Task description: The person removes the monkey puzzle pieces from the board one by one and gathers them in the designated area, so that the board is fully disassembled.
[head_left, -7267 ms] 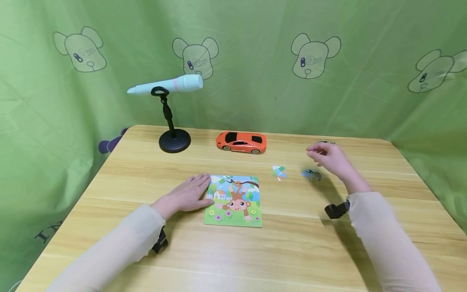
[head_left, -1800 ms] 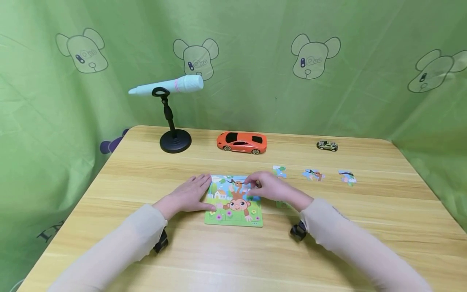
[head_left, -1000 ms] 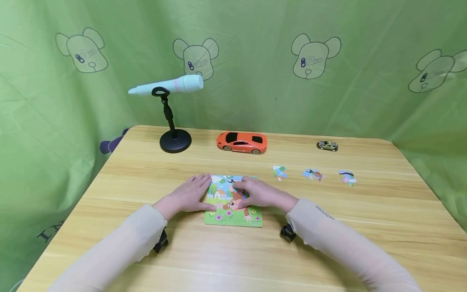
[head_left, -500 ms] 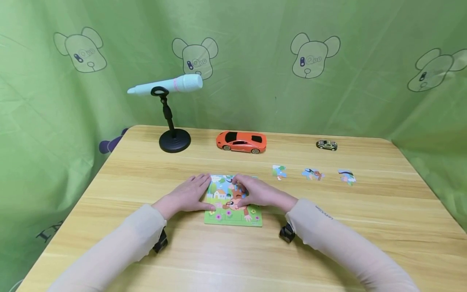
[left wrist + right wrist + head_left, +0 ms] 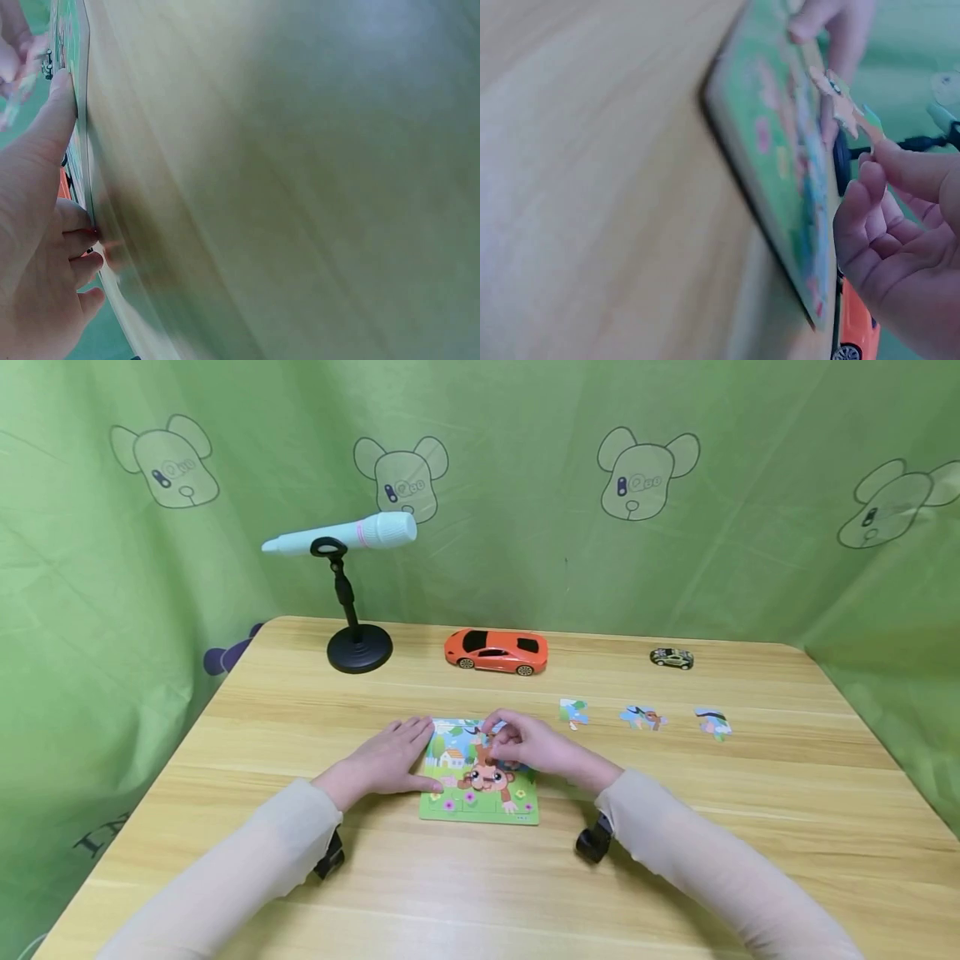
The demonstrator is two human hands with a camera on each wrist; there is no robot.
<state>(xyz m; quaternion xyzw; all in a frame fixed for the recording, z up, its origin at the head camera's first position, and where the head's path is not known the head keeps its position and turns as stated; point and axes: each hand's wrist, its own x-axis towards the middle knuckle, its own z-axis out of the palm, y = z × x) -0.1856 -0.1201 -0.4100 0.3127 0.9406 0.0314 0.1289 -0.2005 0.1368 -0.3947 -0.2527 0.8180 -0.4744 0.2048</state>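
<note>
A square monkey jigsaw puzzle (image 5: 480, 810) lies on the table. My left hand (image 5: 386, 760) rests flat along its left edge, thumb reaching over the puzzle. Above the puzzle's upper right part, my right hand (image 5: 532, 745) pinches a puzzle piece (image 5: 844, 105) between thumb and fingertips. In the right wrist view this piece, with part of the monkey's face, stands tilted up off the board. To the right lie three loose puzzle pieces: one with a leafy corner (image 5: 574, 713), one with a branch and tail (image 5: 643, 718), one with a dark branch (image 5: 712, 723).
Behind the puzzle stands an orange toy car (image 5: 497, 652). A small patterned toy car (image 5: 672, 658) is at the back right. At the back left, a light blue microphone (image 5: 341, 535) sits on a black stand (image 5: 359, 649). A green curtain hangs behind the table (image 5: 480, 893).
My right hand came from the loose pieces at right to the puzzle, pressed into its upper right part, and now has a piece lifted. My left hand has stayed put.
</note>
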